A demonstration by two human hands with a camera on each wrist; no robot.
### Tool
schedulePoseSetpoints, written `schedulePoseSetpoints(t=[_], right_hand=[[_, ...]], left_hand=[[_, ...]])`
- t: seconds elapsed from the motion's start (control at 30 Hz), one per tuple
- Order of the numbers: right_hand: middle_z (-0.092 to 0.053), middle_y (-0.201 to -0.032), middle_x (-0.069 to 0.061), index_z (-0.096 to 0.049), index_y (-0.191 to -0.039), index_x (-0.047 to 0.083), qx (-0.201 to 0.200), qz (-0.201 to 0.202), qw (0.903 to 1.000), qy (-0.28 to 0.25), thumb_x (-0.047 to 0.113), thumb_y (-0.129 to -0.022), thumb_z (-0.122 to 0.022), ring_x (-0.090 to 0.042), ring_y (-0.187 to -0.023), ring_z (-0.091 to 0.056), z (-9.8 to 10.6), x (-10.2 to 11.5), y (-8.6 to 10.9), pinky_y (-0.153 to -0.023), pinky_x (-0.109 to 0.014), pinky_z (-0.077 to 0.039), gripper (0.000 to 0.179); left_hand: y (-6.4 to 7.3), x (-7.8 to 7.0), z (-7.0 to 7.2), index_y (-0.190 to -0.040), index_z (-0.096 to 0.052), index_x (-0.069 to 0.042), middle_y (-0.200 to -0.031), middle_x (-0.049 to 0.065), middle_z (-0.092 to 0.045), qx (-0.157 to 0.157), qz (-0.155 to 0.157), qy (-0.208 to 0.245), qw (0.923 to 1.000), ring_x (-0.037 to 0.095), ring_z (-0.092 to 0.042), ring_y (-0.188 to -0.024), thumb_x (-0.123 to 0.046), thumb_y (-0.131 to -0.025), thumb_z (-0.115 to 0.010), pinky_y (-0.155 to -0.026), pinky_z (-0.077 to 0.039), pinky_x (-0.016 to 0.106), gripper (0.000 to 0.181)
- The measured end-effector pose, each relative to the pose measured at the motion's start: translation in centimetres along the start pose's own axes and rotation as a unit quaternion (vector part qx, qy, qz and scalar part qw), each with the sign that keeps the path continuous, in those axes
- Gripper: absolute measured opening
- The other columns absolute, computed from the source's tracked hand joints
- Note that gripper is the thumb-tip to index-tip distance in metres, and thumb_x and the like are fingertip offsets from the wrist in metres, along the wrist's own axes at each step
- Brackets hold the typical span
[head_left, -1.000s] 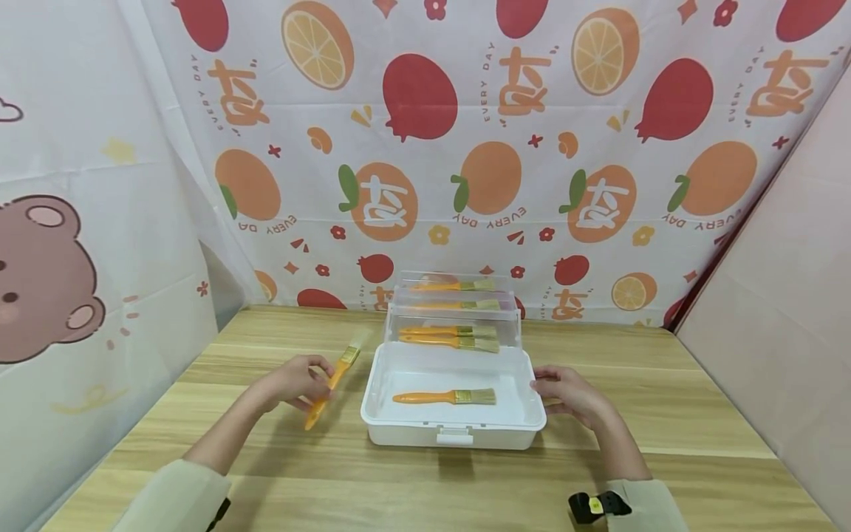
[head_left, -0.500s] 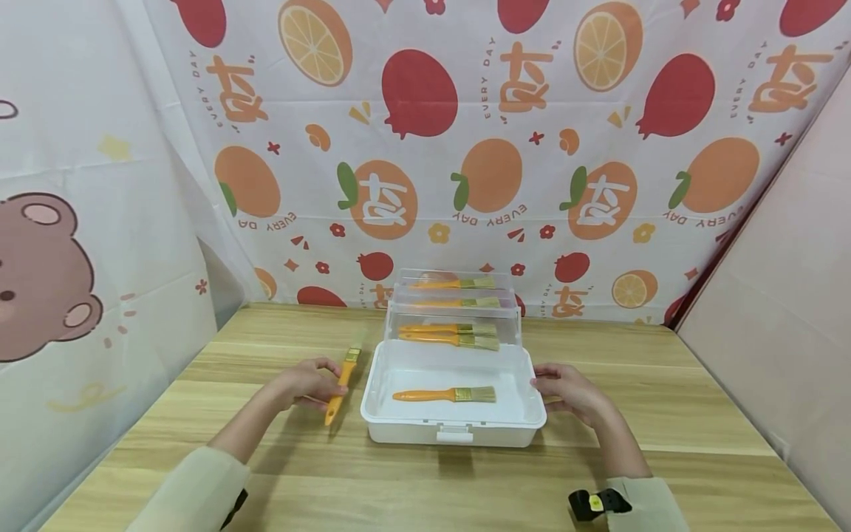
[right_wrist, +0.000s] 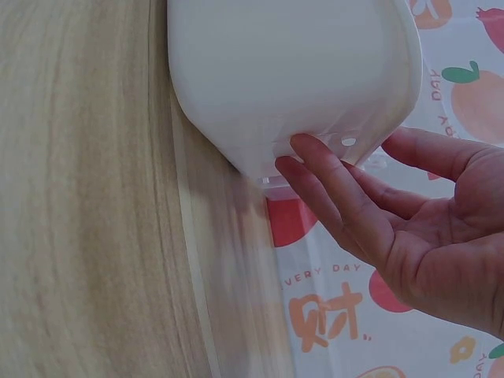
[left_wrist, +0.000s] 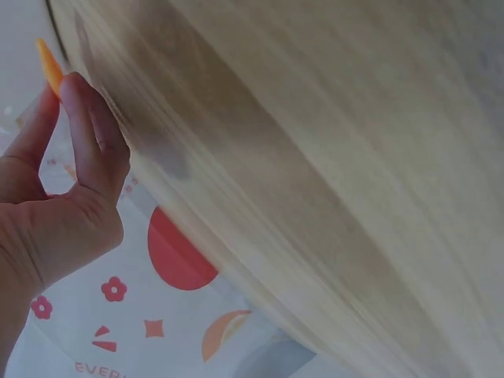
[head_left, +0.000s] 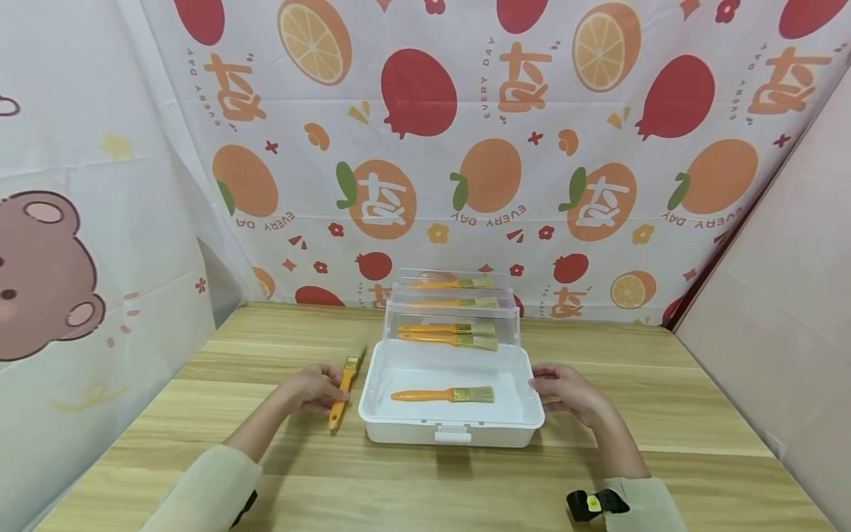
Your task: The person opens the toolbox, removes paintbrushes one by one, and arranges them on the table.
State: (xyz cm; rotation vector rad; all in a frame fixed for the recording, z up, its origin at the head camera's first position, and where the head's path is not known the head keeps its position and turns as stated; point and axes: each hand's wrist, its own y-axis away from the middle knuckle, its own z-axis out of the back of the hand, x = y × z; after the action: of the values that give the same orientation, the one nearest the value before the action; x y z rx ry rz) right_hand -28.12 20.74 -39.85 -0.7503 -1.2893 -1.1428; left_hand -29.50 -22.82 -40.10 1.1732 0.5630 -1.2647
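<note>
My left hand [head_left: 318, 387] pinches a paintbrush [head_left: 343, 387] by its orange handle, left of the white storage box [head_left: 412, 433]. The brush slants, pale bristles pointing away; only its orange handle tip [left_wrist: 50, 66] shows in the left wrist view. My right hand [head_left: 570, 394] holds the box's right side, fingers along the outer wall and thumb at the rim, as the right wrist view shows. Inside the open box lies another paintbrush [head_left: 432, 395], bristles to the right. More paintbrushes [head_left: 445, 339] lie in the clear raised trays behind.
A wood-grain table [head_left: 465, 488] carries the box. Behind it hangs a fruit-printed cloth [head_left: 425, 192], close to the raised trays. Pale cloth walls stand at left [head_left: 133, 258] and right [head_left: 764, 310]. A latch [head_left: 453, 437] sits on the box front.
My left hand has moved right with the paintbrush, closer to the box, and the brush stands steeper in view. My right hand and the box have stayed in place.
</note>
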Motion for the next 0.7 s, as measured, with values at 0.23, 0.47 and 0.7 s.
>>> schedulePoseSetpoints(t=[0.23,0.47,0.7], right_hand=[[-0.047,-0.121,-0.029,-0.034,-0.129,-0.016,0.002,0.003,1.0000,0.000,0.010,-0.092,-0.052,-0.032,-0.102,-0.054,0.1,-0.1,0.3,-0.076,-0.043,-0.050,0.048],[-0.047,-0.120,-0.028,-0.035,-0.129,-0.016,0.003,0.004,1.0000,0.001,0.010,-0.092,-0.052,-0.031,-0.102,-0.054,0.2,-0.2,0.5,-0.075,-0.043,-0.050,0.049],[-0.048,-0.120,-0.026,-0.035,-0.129,-0.015,0.000,0.001,1.0000,0.004,0.010,-0.092,-0.052,-0.031,-0.103,-0.054,0.2,-0.3,0.7,-0.075,-0.043,-0.050,0.048]], left_hand=[[0.6,-0.2,-0.9,-0.095,-0.044,0.004,-0.072,0.008,-0.051,-0.022,-0.001,-0.041,0.9989,0.015,-0.054,-0.059,0.004,-0.077,-0.070,-0.055,-0.052,0.028,0.032],[1.1,-0.5,-1.6,-0.089,-0.044,0.003,-0.069,0.009,-0.051,-0.037,-0.008,-0.076,0.9964,0.016,-0.053,-0.057,0.006,-0.074,-0.070,-0.052,-0.051,0.029,0.030],[1.3,-0.6,-2.0,-0.085,-0.045,0.003,-0.066,0.010,-0.049,-0.053,-0.011,-0.131,0.9899,0.016,-0.051,-0.056,0.006,-0.073,-0.071,-0.052,-0.052,0.030,0.029]])
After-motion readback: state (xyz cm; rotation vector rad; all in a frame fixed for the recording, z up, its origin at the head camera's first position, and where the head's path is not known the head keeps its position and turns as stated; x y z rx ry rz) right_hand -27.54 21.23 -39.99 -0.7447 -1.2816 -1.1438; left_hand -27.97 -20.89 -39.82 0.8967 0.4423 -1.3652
